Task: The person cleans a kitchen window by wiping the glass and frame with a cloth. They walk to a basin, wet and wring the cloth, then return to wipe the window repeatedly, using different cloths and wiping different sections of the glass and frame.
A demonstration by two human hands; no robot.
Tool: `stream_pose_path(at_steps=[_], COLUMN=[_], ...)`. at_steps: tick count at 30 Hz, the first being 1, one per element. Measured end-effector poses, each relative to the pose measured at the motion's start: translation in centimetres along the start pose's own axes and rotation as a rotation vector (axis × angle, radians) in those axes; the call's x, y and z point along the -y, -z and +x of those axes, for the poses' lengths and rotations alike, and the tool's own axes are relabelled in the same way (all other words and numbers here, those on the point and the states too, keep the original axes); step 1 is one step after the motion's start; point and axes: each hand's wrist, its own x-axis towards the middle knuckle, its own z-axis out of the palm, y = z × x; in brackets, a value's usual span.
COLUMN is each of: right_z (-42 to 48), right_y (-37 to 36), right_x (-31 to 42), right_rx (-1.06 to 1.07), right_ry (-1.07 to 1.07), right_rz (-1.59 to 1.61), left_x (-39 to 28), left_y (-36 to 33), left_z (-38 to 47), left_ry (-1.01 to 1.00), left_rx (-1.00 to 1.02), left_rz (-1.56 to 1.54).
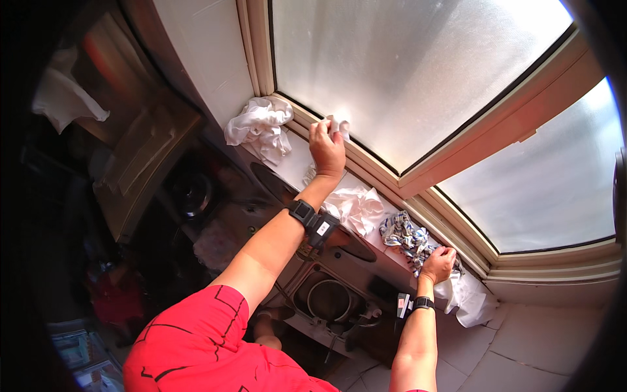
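My left hand (327, 152) pinches a small crumpled piece of white cloth or paper (340, 127) against the lower frame of the frosted window (392, 73). My right hand (438, 265), its fingers curled, rests at the end of a bunched striped cloth (404, 232) on the tiled sill. Whether its fingers grip that cloth is hidden. A white cloth (465, 299) spreads below this hand. Between my hands a crumpled white cloth (356, 208) lies on the sill. Another heap of white cloth (262, 125) fills the sill's left corner.
Below the sill stands a gas stove with a round burner ring (329, 300). A range hood (147, 166) juts out at the left. A second window pane (534, 181) is at the right, above wall tiles (543, 338). Black wrist straps with devices (321, 228) sit on both my arms.
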Motion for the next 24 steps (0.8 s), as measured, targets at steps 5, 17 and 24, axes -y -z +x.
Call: stream_pose_path(at_steps=[5, 17, 24], right_z=[0.1, 0.2, 0.1], right_y=[0.0, -0.2, -0.1], right_x=[0.2, 0.0, 0.1], right_rx=[0.020, 0.015, 0.021], right_ry=[-0.020, 0.012, -0.007], right_rz=[-0.010, 0.013, -0.001], left_x=[1.0, 1.6, -4.3], left_y=[-1.4, 0.0, -2.0], left_z=[5.9, 7.7, -1.3], left_ry=[0.198, 0.128, -0.186], left_rx=[-0.181, -0.133, 0.108], left_rz=[-0.049, 0.009, -0.260])
